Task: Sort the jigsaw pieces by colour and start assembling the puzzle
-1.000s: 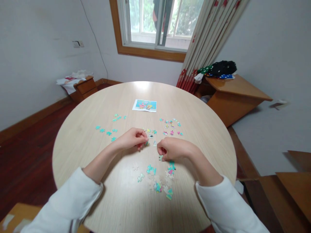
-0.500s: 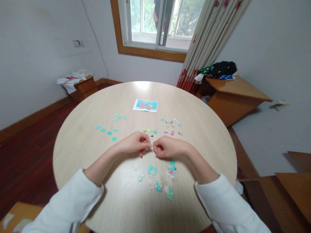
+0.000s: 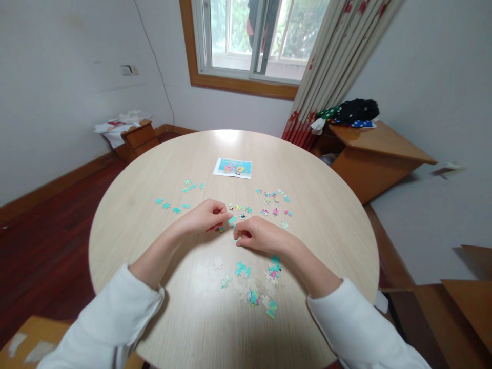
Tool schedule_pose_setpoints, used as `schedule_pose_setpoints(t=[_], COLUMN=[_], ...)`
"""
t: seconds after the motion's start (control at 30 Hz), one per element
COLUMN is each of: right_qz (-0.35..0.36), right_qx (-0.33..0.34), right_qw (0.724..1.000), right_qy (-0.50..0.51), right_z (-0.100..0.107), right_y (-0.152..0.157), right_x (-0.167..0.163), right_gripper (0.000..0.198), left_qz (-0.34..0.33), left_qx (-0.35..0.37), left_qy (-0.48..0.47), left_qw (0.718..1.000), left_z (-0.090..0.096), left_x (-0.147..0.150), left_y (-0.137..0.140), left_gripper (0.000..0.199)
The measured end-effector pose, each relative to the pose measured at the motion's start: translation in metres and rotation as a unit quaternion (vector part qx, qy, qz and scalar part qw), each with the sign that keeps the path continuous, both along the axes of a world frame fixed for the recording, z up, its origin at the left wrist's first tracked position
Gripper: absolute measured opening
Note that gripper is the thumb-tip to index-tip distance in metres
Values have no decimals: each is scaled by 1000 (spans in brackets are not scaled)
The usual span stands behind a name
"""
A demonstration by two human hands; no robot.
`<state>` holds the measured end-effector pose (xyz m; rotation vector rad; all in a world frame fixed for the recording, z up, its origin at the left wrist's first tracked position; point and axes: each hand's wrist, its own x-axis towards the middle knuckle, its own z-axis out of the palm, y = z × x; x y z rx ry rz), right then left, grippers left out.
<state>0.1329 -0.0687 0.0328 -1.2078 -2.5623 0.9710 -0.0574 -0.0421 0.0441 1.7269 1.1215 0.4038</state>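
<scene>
My left hand [image 3: 209, 215] is closed above the middle of the round table, thumb and forefinger pinched on a small teal jigsaw piece [image 3: 232, 220]. Under its curled fingers more coloured bits show, partly hidden. Close by on the right, my right hand [image 3: 257, 234] curls with its fingertips together at a small pale jigsaw piece [image 3: 234, 240]. Just beyond the hands lies a short row of jigsaw pieces [image 3: 239, 208]. Nearer to me is a loose heap of jigsaw pieces [image 3: 252, 296], some coloured side up and some plain side up.
A printed picture sheet [image 3: 232, 168] lies toward the far side of the round table [image 3: 154, 318]. Teal pieces [image 3: 177, 210] are spread at the left, and pink and mixed pieces [image 3: 275, 211] at the right. A wooden cabinet [image 3: 376, 164] stands beyond the table's right edge.
My hands have shifted slightly left and up, the right one now lower than the left. A pale green piece now shows on the table right of my right hand.
</scene>
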Motion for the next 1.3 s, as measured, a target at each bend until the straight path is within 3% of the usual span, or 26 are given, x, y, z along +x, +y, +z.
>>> schedule_pose_setpoints(t=[0.17,0.5,0.73,0.87,1.13,1.3], right_qz=[-6,50,84,80,63,0], right_qx=[10,3,17,-9,-104,-120], right_qw=[1000,998,996,997,992,987], right_qy=[3,-27,-34,-21,40,105], right_z=[1,1,6,9,12,4], right_y=[2,2,-1,-2,-3,-2], right_x=[2,5,3,2,-1,0], right_gripper=[13,13,12,4,8,13], left_qz=[-34,19,-113,-168,-203,-193], left_qx=[-20,-11,-121,-175,-225,-209], left_qy=[24,-14,2,-7,-19,-38], left_qw=[999,1000,986,970,953,958], left_z=[-1,1,-7,-12,-13,-11], left_x=[0,-17,-7,0,1,5], left_y=[-2,9,0,-6,-9,-11], left_gripper=[25,30,24,24,26,25])
